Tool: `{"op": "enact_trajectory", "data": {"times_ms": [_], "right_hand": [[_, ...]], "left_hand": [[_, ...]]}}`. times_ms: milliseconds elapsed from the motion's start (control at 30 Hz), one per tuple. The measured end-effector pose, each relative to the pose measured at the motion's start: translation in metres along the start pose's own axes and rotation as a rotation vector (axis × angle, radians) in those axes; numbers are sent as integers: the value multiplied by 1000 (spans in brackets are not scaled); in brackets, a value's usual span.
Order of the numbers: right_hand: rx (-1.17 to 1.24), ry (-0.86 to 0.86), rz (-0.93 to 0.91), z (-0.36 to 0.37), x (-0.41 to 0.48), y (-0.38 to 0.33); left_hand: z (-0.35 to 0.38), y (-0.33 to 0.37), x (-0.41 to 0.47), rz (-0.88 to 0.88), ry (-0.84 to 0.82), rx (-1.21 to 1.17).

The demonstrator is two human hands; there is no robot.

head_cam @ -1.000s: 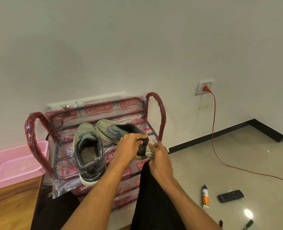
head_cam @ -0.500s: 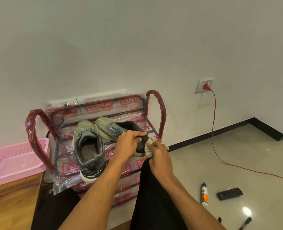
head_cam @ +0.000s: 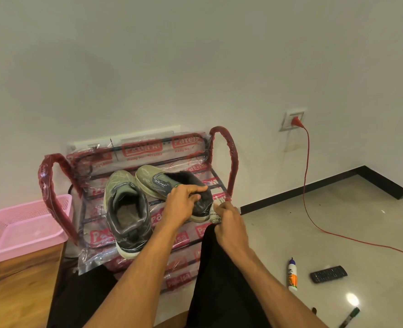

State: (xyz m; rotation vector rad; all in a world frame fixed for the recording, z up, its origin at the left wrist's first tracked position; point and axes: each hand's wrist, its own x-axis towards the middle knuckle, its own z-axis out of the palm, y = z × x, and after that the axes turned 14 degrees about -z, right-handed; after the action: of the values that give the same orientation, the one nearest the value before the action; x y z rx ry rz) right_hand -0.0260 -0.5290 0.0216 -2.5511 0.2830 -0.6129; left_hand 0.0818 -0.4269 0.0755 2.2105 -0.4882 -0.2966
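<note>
Left hand: my fingers are curled over the heel opening of the shoe, forefinger lying along its rim. It is a firm grip.
Right hand: my fingertips are pinched tight on a small white cloth. The rest of the hand is closed behind it, so I cannot tell how much cloth is inside.
Shoe: it lies on its side on the rack, toe towards 11 o'clock and heel towards 4 o'clock, sole facing the other shoe.
Cloth: it touches the heel of the shoe at the shoe's 4 o'clock, just beside my left hand.
Other shoe: it stands upright on the rack at 9 o'clock from my left hand, opening up and toe to the wall. The two shoes touch near the toes.
Rack: it stands against the wall, wrapped in printed plastic, with a red handle at each end.
Trouser leg: black, under my right wrist, at 6 o'clock from the cloth.
Basket: pink, at 9 o'clock from the rack, sitting on a wooden table.
Floor, 4 o'clock from my hands: glue, with a remote just beside it, and a marker nearer the lower edge.
Cable: red, it drops from the socket at 2 o'clock and trails across the floor.
</note>
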Motion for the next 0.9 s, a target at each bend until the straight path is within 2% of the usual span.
{"op": "enact_trajectory", "data": {"times_ms": [100, 267, 367, 667, 833, 900], "right_hand": [[33, -6, -42, 0, -8, -2], [49, 87, 109, 1, 22, 9], [62, 82, 140, 1, 33, 9], [139, -46, -21, -7, 0, -8], [235, 190, 112, -15, 14, -6], [228, 176, 70, -7, 15, -18]], "left_hand": [[1, -2, 2, 2, -5, -12], [2, -2, 4, -1, -11, -30], [2, -4, 5, 3, -1, -27], [2, -6, 7, 12, -18, -29], [0, -10, 6, 21, -70, -60], [-1, -12, 7, 26, -82, -55]]}}
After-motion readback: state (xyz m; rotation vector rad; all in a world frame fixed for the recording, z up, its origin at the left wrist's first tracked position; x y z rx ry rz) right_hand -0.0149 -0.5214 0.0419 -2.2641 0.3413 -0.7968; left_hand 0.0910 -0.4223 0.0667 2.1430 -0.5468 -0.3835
